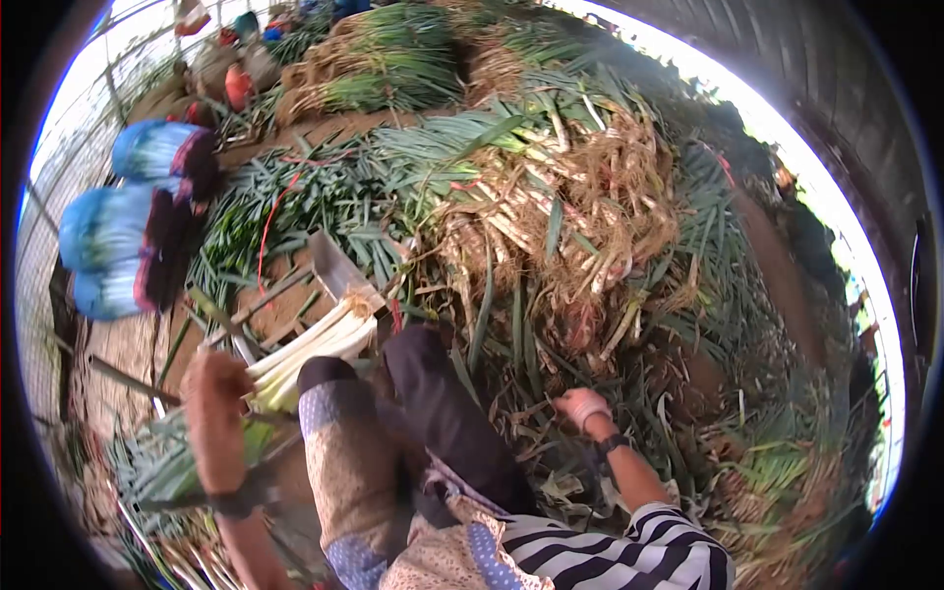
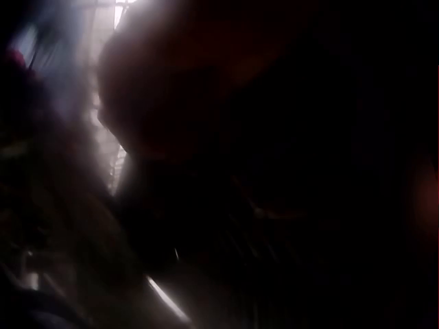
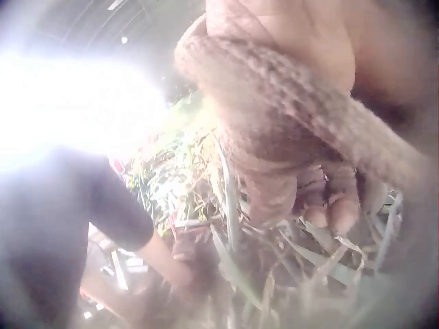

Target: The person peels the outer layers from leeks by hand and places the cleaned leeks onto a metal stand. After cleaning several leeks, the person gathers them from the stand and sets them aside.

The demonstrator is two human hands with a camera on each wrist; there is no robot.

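Note:
In the head view a bundle of pale leek stalks [image 1: 329, 339] lies slanted beside a metal piece [image 1: 339, 267], its green leaves [image 1: 258, 438] toward the lower left. My left hand [image 1: 214, 398], blurred, is at the left side of this bundle; its fingers cannot be made out. The left wrist view is too dark to show its hold. My right hand [image 1: 582, 405], with a pale band across it, is low over loose leaves right of my knees. In the right wrist view its fingers [image 3: 343, 214] hang loosely curled above leaf scraps [image 3: 236, 271], with nothing visible in them.
A large heap of rooted leeks [image 1: 590, 197] spreads ahead, with more bundles [image 1: 393, 59] behind. Blue wrapped bundles [image 1: 108, 231] stand at the left. Cut leaves [image 1: 305, 202] cover the ground ahead. A dark stick [image 1: 133, 382] points in from the left.

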